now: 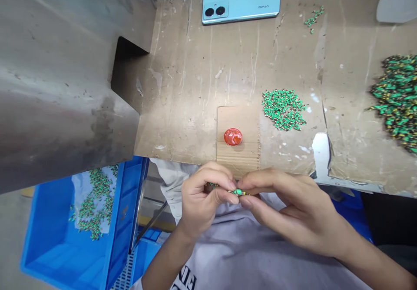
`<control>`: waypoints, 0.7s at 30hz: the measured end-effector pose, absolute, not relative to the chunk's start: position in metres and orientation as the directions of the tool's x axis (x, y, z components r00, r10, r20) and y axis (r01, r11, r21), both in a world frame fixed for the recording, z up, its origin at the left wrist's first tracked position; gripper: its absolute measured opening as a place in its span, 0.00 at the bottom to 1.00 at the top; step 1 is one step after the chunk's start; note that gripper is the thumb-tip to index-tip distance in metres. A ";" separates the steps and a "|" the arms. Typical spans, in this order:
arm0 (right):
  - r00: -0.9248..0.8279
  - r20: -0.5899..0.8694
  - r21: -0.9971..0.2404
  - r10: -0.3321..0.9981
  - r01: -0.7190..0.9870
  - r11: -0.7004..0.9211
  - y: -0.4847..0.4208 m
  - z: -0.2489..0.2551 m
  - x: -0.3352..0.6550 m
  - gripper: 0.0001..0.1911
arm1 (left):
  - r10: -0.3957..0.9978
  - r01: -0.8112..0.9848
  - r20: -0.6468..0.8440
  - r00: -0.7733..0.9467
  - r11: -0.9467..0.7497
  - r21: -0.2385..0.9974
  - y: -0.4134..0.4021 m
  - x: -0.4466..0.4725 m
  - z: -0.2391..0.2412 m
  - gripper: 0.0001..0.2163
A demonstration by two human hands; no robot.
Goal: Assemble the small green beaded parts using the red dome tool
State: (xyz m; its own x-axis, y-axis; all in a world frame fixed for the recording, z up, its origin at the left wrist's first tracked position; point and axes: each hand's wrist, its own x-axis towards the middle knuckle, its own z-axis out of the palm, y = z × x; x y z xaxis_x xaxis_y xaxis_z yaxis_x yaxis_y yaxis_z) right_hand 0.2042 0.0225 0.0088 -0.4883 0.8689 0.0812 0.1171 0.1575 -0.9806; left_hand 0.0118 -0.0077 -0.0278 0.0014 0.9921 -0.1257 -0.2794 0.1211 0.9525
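Note:
My left hand (202,198) is closed, thumb and forefinger pinching small green-and-yellow pieces (239,192); more green shows inside its curled fingers. From the other side, my right hand (289,209) meets it, thumb and fingertips closed on the same pieces. Both hands are held just off the table's near edge, in front of my body. Close beyond them, a small red dish (233,137) with a shiny red content rests on a cardboard square (237,114). To its right lies a pile of tiny green pieces with dark and pale ends (283,109).
A larger pile of green, yellow and dark pieces (399,101) spreads at the right edge. A light blue phone (243,2) lies at the back, near a few scattered green pieces (314,17). Sheet metal (65,77) stands left, above a blue bin (65,251) holding similar pieces.

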 end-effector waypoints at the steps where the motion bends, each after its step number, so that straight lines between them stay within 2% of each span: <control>1: -0.487 0.086 -0.982 0.869 0.108 0.157 0.023 0.009 0.204 0.12 | 0.993 -0.261 -0.113 -0.018 0.104 0.960 -0.008 0.012 -0.028 0.09; 5: -0.482 0.090 -0.985 0.872 0.085 0.149 0.023 0.009 0.203 0.14 | 0.997 -0.240 -0.054 -0.057 0.039 0.970 -0.010 0.014 -0.028 0.09; 12: -0.490 0.155 -0.967 0.858 0.101 0.233 0.023 0.011 0.204 0.12 | 0.997 -0.225 -0.052 -0.061 0.037 0.974 -0.008 0.016 -0.024 0.14; 17: -0.506 0.157 -0.968 0.848 0.092 0.234 0.024 0.014 0.203 0.13 | 0.999 -0.290 0.043 -0.003 -0.042 0.956 -0.005 0.014 -0.026 0.11; 21: -0.548 0.131 -0.969 0.826 0.106 0.224 0.025 0.014 0.205 0.11 | 0.988 -0.291 0.154 0.005 -0.146 0.946 -0.003 0.012 -0.029 0.11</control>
